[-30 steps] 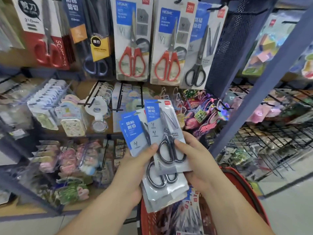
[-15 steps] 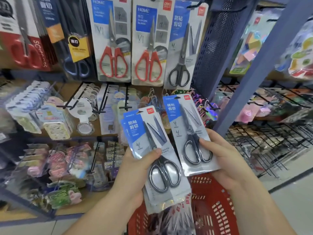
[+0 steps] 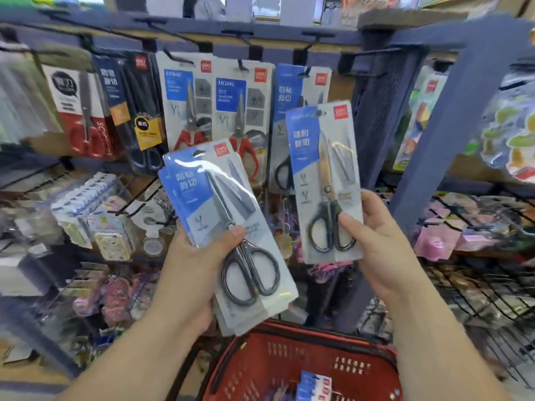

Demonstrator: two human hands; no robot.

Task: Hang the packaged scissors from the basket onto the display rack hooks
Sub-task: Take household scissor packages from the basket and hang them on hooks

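Our right thumb (image 3: 351, 225) presses the front of a single scissors pack (image 3: 321, 169) over the black handles, with the other fingers curled behind the card, so the right hand (image 3: 385, 250) is pinching that one pack upright. Our left thumb (image 3: 233, 234) lies across the top pack of a small stack of scissors packs (image 3: 220, 215), and the left hand (image 3: 191, 273) grips the stack from below, tilted to the left.

A second ago the two hands were together, and the single pack lay overlapped on the stack, low over the basket. Half a second ago the right hand had drawn it clear. Now it has risen well apart from the stack, in front of the hanging blue-carded pack (image 3: 285, 94) that looks like its match. Our gaze has lifted too, and the rack's blue top rail (image 3: 278, 57) now shows.

We judge that sorting is over and hanging has begun. The pack's hang slot (image 3: 318, 113) sits below the hook (image 3: 307, 71) that carries the matching pack, so the next move needs a further lift and a careful threading onto the hook tip. Blur makes that tip hard to read.

The red basket (image 3: 254, 369) waits beneath our wrists, with more packs (image 3: 314, 383) inside, so plenty of work remains.
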